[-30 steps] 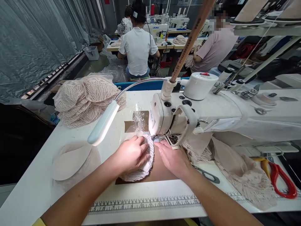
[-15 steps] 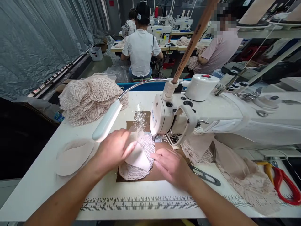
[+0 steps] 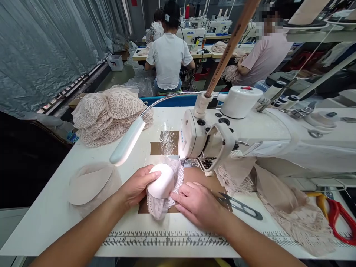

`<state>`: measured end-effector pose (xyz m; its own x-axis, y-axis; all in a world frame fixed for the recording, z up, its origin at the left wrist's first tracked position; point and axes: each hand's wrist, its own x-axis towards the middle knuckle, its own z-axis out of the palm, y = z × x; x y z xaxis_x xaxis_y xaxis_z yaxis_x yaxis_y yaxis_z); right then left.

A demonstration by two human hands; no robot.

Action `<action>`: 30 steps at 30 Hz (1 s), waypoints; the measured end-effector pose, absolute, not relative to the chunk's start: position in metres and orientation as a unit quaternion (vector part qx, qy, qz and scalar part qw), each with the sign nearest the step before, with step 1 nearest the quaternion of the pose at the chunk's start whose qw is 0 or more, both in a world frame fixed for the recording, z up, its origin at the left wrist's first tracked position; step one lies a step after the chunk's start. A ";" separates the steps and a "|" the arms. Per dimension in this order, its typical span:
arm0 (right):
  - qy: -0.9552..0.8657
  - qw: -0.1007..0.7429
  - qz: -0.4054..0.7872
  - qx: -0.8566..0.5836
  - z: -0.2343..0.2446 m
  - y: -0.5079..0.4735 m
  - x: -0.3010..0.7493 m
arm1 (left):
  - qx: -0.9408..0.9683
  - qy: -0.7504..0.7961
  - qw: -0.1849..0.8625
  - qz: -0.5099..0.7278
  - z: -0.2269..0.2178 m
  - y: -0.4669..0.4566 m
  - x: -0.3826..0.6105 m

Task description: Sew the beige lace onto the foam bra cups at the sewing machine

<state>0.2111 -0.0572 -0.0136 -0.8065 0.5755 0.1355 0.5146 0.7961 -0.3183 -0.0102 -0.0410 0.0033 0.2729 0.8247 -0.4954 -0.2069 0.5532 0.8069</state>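
My left hand [image 3: 137, 187] is closed round a white foam cup [image 3: 161, 181] that is wrapped in pale lace fabric [image 3: 158, 207], lifted a little off the table in front of the needle. My right hand [image 3: 198, 204] lies on the lace's right edge, fingers together, pressing it down. The white sewing machine [image 3: 211, 137] stands just behind both hands, and its needle area is right above the lace.
A pile of lace cups [image 3: 111, 113] sits at the back left. A flat foam piece [image 3: 89, 185] lies at the left. The lamp [image 3: 128, 142] hangs over the table. Thread snips [image 3: 240, 207] and red scissors [image 3: 340, 220] lie to the right. Two people sit at machines beyond.
My left hand has turned the lace piece over and raised it, so the white cup now bulges upward. The right hand slid back toward me along the lace's edge.
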 end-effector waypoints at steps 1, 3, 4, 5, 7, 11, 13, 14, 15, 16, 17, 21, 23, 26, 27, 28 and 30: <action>-0.941 0.114 0.133 -0.289 -0.014 -0.057 0.211 | 0.306 0.486 0.738 0.355 0.003 -0.041 -0.008; -0.942 0.114 0.132 -0.289 -0.013 -0.057 0.211 | 0.335 0.497 0.718 0.354 0.002 -0.042 -0.011; -0.942 0.111 0.131 -0.290 -0.013 -0.057 0.211 | 0.378 0.515 0.686 0.350 0.002 -0.042 -0.015; -0.942 0.107 0.131 -0.291 -0.012 -0.057 0.211 | 0.437 0.542 0.630 0.344 0.003 -0.042 -0.021; -0.943 0.098 0.131 -0.291 -0.010 -0.057 0.211 | 0.569 0.601 0.460 0.322 0.007 -0.043 -0.034; -0.944 0.113 0.141 -0.275 -0.011 -0.056 0.213 | 0.760 0.558 0.205 0.262 0.021 -0.042 -0.041; -0.940 0.143 0.147 -0.272 -0.014 -0.055 0.215 | 0.828 0.478 0.179 0.232 0.025 -0.038 -0.032; -0.936 0.161 0.148 -0.277 -0.015 -0.055 0.217 | 0.852 0.446 0.172 0.212 0.025 -0.035 -0.025; -0.930 0.180 0.146 -0.287 -0.017 -0.054 0.218 | 0.871 0.422 0.165 0.188 0.023 -0.033 -0.017; -0.923 0.197 0.141 -0.299 -0.019 -0.053 0.220 | 0.885 0.408 0.156 0.161 0.020 -0.030 -0.010; -0.916 0.212 0.132 -0.314 -0.021 -0.051 0.221 | 0.894 0.402 0.146 0.133 0.016 -0.029 -0.004; -0.884 0.240 0.079 -0.393 -0.027 -0.045 0.226 | 0.903 0.409 0.103 0.083 0.000 -0.029 0.011; -0.872 0.237 0.052 -0.425 -0.028 -0.043 0.226 | 0.906 0.403 0.095 0.089 -0.003 -0.032 0.013; -0.865 0.216 0.033 -0.452 -0.027 -0.042 0.224 | 0.911 0.389 0.107 0.088 -0.003 -0.035 0.012; -0.863 0.209 0.031 -0.458 -0.027 -0.042 0.224 | 0.911 0.386 0.116 0.087 -0.002 -0.035 0.010; -0.862 0.203 0.029 -0.463 -0.026 -0.042 0.223 | 0.911 0.382 0.128 0.089 0.000 -0.035 0.007; -0.862 0.199 0.029 -0.465 -0.025 -0.042 0.223 | 0.908 0.378 0.150 0.106 0.002 -0.033 0.002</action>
